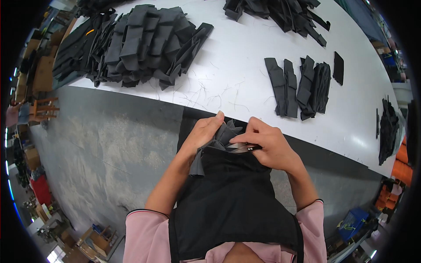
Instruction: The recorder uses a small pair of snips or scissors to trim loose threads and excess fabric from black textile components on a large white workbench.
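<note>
My left hand (pixel 201 135) is closed on a folded dark grey fabric piece (pixel 224 133), its thumb pointing up toward the table edge. One end of the cloth hangs down below my left fingers, against the black apron (pixel 232 197). In my right hand (pixel 274 144) is a pair of small metal thread snips (pixel 239 148). Their blades point left and lie right beside the fabric; whether they touch it I cannot tell. Both hands are close together in front of my body, just off the near edge of the white table (pixel 237 57).
Stacked dark grey fabric pieces (pixel 149 44) lie on the table's left part. Another dark pile (pixel 285 15) is at the far side. Several strips (pixel 300 87) and a flat black piece (pixel 338 68) lie to the right. Loose threads (pixel 210 94) are scattered near the edge.
</note>
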`<state>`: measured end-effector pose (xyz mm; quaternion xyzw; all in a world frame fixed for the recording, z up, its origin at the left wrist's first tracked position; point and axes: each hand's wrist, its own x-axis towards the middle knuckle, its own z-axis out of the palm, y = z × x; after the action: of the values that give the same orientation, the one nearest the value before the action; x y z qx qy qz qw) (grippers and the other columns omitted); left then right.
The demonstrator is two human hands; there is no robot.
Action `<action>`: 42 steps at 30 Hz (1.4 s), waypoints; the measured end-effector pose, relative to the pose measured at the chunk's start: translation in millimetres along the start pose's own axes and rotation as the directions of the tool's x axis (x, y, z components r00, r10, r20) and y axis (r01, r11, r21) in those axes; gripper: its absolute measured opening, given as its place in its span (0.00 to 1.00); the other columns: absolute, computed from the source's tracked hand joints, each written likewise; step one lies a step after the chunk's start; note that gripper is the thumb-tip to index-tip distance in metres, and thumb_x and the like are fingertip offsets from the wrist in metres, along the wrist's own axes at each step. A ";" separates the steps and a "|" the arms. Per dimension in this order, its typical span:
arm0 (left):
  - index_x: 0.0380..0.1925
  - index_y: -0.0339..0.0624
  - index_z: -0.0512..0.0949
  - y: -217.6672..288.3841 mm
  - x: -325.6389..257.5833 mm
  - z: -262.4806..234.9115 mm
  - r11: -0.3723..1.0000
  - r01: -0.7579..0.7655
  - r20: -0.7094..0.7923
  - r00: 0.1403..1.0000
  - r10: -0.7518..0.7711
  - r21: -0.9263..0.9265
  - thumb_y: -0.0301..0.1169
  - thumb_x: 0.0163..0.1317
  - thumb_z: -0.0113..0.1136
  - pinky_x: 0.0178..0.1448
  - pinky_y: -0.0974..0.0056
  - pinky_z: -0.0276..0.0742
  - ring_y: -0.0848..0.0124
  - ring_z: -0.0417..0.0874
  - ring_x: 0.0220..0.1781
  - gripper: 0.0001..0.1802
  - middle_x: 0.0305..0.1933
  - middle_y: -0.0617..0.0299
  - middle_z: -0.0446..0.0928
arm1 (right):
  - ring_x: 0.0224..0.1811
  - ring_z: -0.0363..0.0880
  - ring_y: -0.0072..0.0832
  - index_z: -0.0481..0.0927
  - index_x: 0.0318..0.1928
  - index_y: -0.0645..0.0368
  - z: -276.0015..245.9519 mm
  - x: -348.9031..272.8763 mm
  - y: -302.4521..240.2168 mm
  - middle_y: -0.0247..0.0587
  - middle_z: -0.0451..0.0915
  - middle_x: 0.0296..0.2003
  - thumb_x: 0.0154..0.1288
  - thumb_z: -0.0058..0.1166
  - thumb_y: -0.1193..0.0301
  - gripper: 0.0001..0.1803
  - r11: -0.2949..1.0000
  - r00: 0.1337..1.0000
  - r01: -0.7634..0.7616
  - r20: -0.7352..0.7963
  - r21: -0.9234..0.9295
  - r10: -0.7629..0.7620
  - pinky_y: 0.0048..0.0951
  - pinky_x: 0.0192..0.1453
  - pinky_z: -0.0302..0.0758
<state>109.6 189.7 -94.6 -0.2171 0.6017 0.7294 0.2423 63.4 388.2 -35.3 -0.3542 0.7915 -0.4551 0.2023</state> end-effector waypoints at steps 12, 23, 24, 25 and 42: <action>0.24 0.35 0.74 -3.9 4.9 3.3 0.992 -0.102 -0.087 0.990 0.109 0.078 0.48 0.70 0.45 0.35 0.71 0.66 0.80 0.66 0.28 0.27 0.23 0.70 0.71 | 0.25 0.62 0.24 0.72 0.26 0.63 17.7 -18.1 7.2 0.36 0.64 0.24 0.53 0.58 0.78 0.07 0.938 0.935 -0.219 -0.217 0.268 0.280 0.23 0.29 0.59; 0.26 0.37 0.75 13.4 -5.4 5.5 0.997 -0.051 -0.019 0.998 0.052 0.062 0.49 0.70 0.43 0.39 0.72 0.65 0.81 0.67 0.32 0.26 0.27 0.70 0.71 | 0.22 0.64 0.21 0.82 0.41 0.57 15.7 -14.4 -3.5 0.32 0.67 0.22 0.46 0.58 0.86 0.19 0.998 0.932 -0.063 -0.357 0.006 0.061 0.18 0.26 0.61; 0.26 0.37 0.75 9.3 -6.8 2.7 0.997 -0.052 -0.030 0.998 0.054 0.061 0.49 0.70 0.43 0.39 0.72 0.65 0.81 0.67 0.32 0.26 0.27 0.70 0.71 | 0.22 0.64 0.21 0.82 0.41 0.57 19.5 -3.3 -2.3 0.32 0.67 0.22 0.46 0.58 0.86 0.19 0.998 0.935 -0.055 -0.351 0.010 0.055 0.18 0.26 0.61; 0.26 0.37 0.75 6.8 -4.3 2.0 0.995 -0.078 0.022 0.997 0.076 0.070 0.50 0.70 0.43 0.39 0.73 0.65 0.81 0.67 0.32 0.26 0.27 0.70 0.71 | 0.22 0.65 0.23 0.82 0.41 0.57 21.5 7.1 0.7 0.32 0.67 0.24 0.43 0.55 0.88 0.21 0.999 0.955 0.040 -0.292 -0.009 -0.041 0.19 0.27 0.62; 0.31 0.36 0.74 3.0 -3.2 -0.8 0.975 -0.164 0.065 0.986 0.156 0.148 0.49 0.71 0.42 0.34 0.71 0.67 0.81 0.67 0.30 0.26 0.26 0.71 0.70 | 0.27 0.73 0.28 0.76 0.42 0.55 -4.2 -7.6 -12.5 0.36 0.71 0.33 0.46 0.64 0.75 0.19 0.995 0.982 -0.091 -0.172 -0.041 0.083 0.26 0.29 0.69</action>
<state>110.3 188.1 -90.5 -0.1294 0.6648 0.7038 0.2144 70.5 392.1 -22.4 -0.2840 0.8315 -0.4550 0.1448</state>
